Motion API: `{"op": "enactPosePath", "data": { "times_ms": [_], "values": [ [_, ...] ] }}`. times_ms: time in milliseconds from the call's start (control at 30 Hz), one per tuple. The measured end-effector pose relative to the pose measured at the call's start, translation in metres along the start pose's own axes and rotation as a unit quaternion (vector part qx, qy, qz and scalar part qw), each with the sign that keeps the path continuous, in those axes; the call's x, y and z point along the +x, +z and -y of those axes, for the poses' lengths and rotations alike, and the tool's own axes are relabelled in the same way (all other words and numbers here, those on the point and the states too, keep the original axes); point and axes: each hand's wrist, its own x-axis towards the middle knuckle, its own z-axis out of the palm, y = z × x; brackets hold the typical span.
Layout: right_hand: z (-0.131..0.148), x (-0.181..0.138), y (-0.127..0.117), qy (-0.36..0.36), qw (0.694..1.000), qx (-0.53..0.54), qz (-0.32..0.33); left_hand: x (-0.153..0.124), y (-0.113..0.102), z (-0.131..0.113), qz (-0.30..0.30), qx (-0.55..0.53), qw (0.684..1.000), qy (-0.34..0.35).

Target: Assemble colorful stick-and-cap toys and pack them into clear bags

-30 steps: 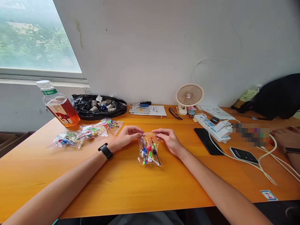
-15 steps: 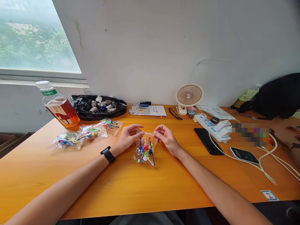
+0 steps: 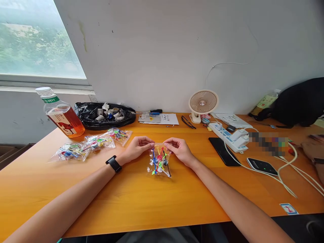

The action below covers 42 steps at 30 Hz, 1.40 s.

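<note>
A small clear plastic bag (image 3: 159, 160) full of coloured plastic picks lies on the orange table (image 3: 141, 199) in front of me. My left hand (image 3: 138, 146), with a black watch on its wrist, pinches the bag's top left corner. My right hand (image 3: 178, 148) pinches the top right corner. Both hands' fingers are closed on the bag's upper edge.
Three more filled clear bags (image 3: 86, 145) lie at the left, by a bottle of amber drink (image 3: 59, 113) and a black bag of small parts (image 3: 106, 114). A desk fan (image 3: 202, 104), power strip (image 3: 229, 136), two phones (image 3: 224, 152), cables and another person's hand (image 3: 314, 150) are at the right.
My left hand had let go of the bag's edge half a second ago; it now pinches the top left corner again, and the bag hangs straighter between both hands.
</note>
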Motion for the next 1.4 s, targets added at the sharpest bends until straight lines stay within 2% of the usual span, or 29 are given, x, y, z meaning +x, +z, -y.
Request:
{"op": "enactPosePath", "data": {
  "times_ms": [233, 400, 600, 667, 767, 933, 1100, 1267, 1400],
  "values": [
    [0.002, -0.001, -0.004, -0.002, 0.999, 0.047, 0.005, -0.001, -0.004, -0.003, -0.044, 0.0, 0.999, 0.003],
    [0.007, -0.002, -0.005, -0.064, 0.997, 0.008, 0.03, -0.001, -0.005, -0.004, -0.063, 0.001, 0.998, -0.006],
    [0.009, -0.006, -0.005, -0.106, 0.993, -0.051, 0.024, -0.003, -0.001, -0.007, -0.054, 0.025, 0.998, -0.015],
    [0.009, -0.006, -0.003, -0.104, 0.992, -0.061, 0.025, -0.004, 0.002, -0.007, -0.064, 0.011, 0.998, -0.014],
    [0.008, -0.005, -0.001, -0.064, 0.997, -0.046, 0.014, -0.004, 0.006, -0.006, -0.066, -0.003, 0.998, 0.001],
    [0.006, -0.005, 0.003, -0.007, 0.996, -0.064, 0.066, -0.007, 0.012, -0.005, -0.036, 0.034, 0.998, 0.027],
    [0.006, -0.009, 0.006, -0.026, 0.991, -0.097, 0.086, -0.01, 0.015, -0.01, -0.002, 0.057, 0.998, 0.033],
    [0.008, -0.012, 0.008, -0.044, 0.987, -0.129, 0.089, -0.009, 0.012, -0.011, 0.076, 0.087, 0.993, 0.019],
    [0.01, -0.009, 0.0, -0.038, 0.983, -0.153, 0.094, -0.006, 0.007, -0.011, 0.08, 0.085, 0.993, -0.005]
  ]
}}
